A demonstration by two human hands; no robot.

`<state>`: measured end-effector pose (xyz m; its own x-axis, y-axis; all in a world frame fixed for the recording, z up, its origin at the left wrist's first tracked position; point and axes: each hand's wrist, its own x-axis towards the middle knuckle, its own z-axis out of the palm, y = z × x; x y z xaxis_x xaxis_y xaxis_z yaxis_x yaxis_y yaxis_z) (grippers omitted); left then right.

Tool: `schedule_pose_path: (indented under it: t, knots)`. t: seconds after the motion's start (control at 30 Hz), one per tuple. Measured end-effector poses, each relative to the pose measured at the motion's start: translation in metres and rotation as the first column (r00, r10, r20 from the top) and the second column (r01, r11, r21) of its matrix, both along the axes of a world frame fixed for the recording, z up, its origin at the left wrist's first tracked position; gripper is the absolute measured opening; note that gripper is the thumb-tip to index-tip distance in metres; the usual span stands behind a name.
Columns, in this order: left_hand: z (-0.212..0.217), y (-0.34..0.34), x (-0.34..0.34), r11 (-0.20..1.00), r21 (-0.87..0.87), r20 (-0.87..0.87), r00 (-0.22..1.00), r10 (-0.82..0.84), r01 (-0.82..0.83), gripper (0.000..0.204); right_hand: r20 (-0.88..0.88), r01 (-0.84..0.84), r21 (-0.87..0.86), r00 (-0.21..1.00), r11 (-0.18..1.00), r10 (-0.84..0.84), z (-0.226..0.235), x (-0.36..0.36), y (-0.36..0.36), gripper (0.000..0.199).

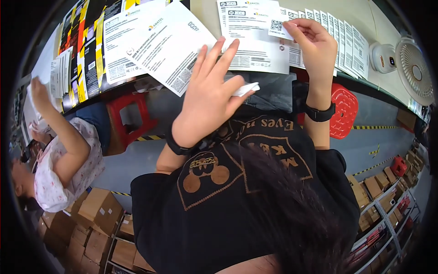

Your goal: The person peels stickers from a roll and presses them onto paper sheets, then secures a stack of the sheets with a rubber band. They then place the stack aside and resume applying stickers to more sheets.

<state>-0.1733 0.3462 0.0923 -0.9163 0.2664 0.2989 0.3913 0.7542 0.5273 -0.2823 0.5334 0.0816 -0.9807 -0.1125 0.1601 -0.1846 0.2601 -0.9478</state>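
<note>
On table (203, 18), left to right: paper sheets (169, 50), row of cards (358, 50), fan (415, 71); stool (344, 112) on floor (383, 134).

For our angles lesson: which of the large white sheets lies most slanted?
The sheet overlapping the leftmost large sheet, by the left hand: it is turned diamond-like, one corner lowest, while the others lie straighter.

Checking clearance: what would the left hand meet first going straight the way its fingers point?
The left hand would likely meet the overlapping white printed cards just ahead; depth is unclear, so it may pass above them.
</note>
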Motion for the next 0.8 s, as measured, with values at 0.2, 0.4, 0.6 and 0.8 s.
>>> schedule_pose_path:
  t: [0.2, 0.4, 0.6, 0.8]
  knots:
    - [-0.022, -0.007, -0.011, 0.974, -0.171, 0.061, 0.988, -0.142, 0.15, 0.024, 0.161, 0.008, -0.015, 0.987, 1.0, -0.006, -0.011, -0.005, 0.018, 0.016]
    - [-0.027, 0.005, -0.013, 0.959, -0.261, 0.066, 0.993, -0.096, 0.11, 0.025, 0.168, -0.03, 0.01, 0.985, 1.0, 0.027, -0.02, -0.005, 0.014, 0.017]
    - [-0.028, 0.003, -0.015, 0.954, -0.264, 0.101, 0.988, -0.119, 0.142, 0.023, 0.213, -0.023, 0.075, 0.977, 0.997, 0.006, -0.026, -0.004, 0.014, 0.018]
    - [-0.028, 0.0, -0.017, 0.947, -0.277, 0.112, 0.984, -0.138, 0.164, 0.021, 0.211, -0.013, 0.145, 0.977, 0.989, -0.019, -0.024, -0.001, 0.006, 0.019]
